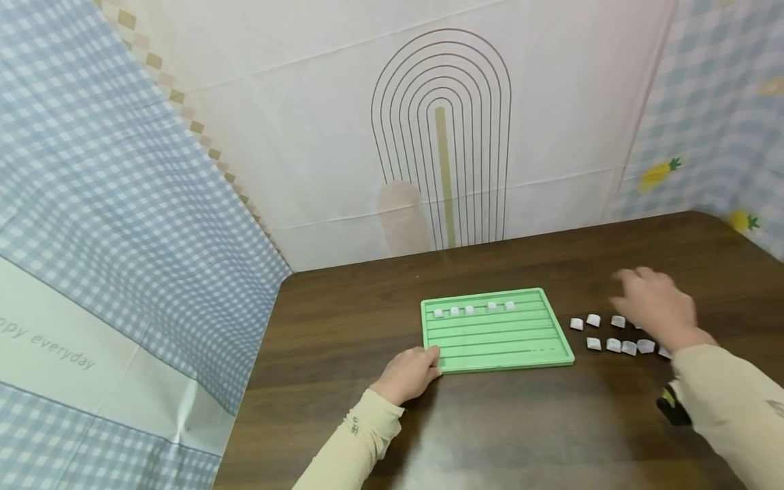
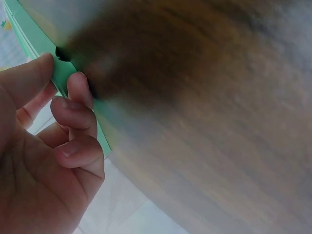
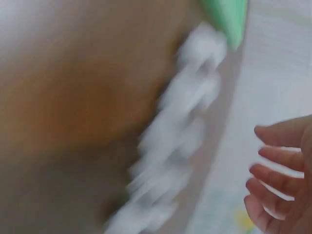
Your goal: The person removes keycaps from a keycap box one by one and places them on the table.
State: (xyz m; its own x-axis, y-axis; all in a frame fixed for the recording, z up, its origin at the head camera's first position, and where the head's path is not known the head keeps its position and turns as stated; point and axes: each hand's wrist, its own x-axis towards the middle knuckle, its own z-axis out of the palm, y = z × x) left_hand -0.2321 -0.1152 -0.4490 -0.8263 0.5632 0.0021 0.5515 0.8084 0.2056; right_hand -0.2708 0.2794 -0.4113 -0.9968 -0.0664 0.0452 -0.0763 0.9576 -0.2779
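My left hand [image 1: 407, 376] pinches the near left corner of a light green ridged tray [image 1: 490, 343], thumb on one side and fingertips on the other. In the left wrist view, the thumb [image 2: 36, 78] presses on the edge of the green tray [image 2: 33, 36]. Several small white keycaps stand in a line along the tray's far ridge, one of them a white keycap [image 1: 469, 309]. My right hand [image 1: 657, 307] is over the loose white keycaps [image 1: 614, 345] right of the tray. Its fingers are spread and relaxed in the right wrist view, holding nothing; the keycaps [image 3: 165, 131] there are blurred.
The loose keycaps lie in two rough rows on the dark wooden table [image 1: 514, 429], some hidden by the right hand and sleeve. A patterned cloth [image 1: 318, 136] hangs behind the table. A small black object [image 1: 674, 407] shows beside the right sleeve.
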